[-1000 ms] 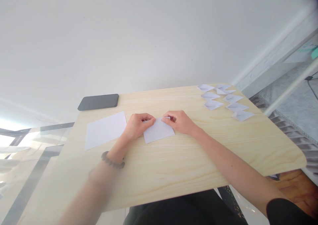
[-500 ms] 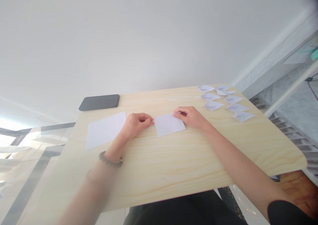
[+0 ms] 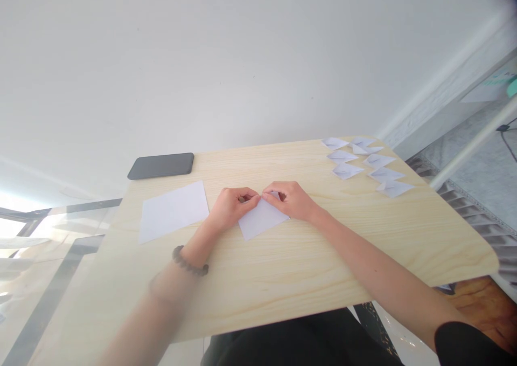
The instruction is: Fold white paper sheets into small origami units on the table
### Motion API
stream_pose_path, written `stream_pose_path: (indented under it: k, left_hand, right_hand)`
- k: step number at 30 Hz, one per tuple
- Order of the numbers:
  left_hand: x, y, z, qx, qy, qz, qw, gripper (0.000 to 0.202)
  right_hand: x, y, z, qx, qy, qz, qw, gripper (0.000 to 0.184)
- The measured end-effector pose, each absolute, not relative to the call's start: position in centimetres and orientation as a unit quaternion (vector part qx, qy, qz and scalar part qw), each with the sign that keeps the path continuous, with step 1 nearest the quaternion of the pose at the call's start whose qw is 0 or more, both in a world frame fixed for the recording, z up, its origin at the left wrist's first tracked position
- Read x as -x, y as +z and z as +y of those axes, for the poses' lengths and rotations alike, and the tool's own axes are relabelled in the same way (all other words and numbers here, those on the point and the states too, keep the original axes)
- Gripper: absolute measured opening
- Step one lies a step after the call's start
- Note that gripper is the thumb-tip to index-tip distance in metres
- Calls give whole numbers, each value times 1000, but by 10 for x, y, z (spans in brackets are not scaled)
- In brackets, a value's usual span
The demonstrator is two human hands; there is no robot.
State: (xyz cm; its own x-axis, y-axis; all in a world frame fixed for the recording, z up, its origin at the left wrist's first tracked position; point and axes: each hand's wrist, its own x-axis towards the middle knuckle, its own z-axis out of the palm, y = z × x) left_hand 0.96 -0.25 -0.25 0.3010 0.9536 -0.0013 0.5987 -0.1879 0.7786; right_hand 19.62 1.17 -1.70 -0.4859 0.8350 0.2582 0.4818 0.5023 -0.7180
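A small white sheet of paper [image 3: 260, 220] lies on the light wooden table [image 3: 283, 280] in front of me. My left hand [image 3: 233, 207] and my right hand [image 3: 290, 199] meet at its far edge, both with fingers curled and pinching the paper there. A bead bracelet [image 3: 189, 263] is on my left wrist. A larger white sheet [image 3: 173, 211] lies flat just left of my left hand.
A dark phone [image 3: 160, 166] lies at the table's far left edge. Several folded white paper pieces [image 3: 369, 164] sit in rows at the far right corner. A white wall stands behind the table; a glass surface is at left and the floor drops away at right.
The small sheet slid right with my right hand, then came back to the centre and turned. My left hand, off the paper half a second ago, now pinches it again.
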Motion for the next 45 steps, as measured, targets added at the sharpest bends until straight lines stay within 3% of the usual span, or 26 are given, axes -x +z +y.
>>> stream_pose_path:
  k: [13,21,27,33,39,45]
  left_hand:
    - [7,-1,5,-715,240,545,365,26]
    - [-2,-3,2,-722,269,533,350,31]
    - [-3,-10,4,-739,263,553,281,27]
    - [3,-17,7,-828,249,476,162,25]
    - [6,-15,7,-863,196,457,91,29]
    - [8,-14,8,-870,178,456,56,30]
  right_hand:
    - [-232,-7,23,439,321,-795,268,23]
    - [-216,-13,17,458,318,-777,291,23]
    - [-205,-21,15,527,307,-714,342,23]
    - [-205,-26,13,503,232,-733,394,18]
    - [-210,-23,13,373,232,-830,343,28]
    - [-220,-22,17,331,214,-867,304,28]
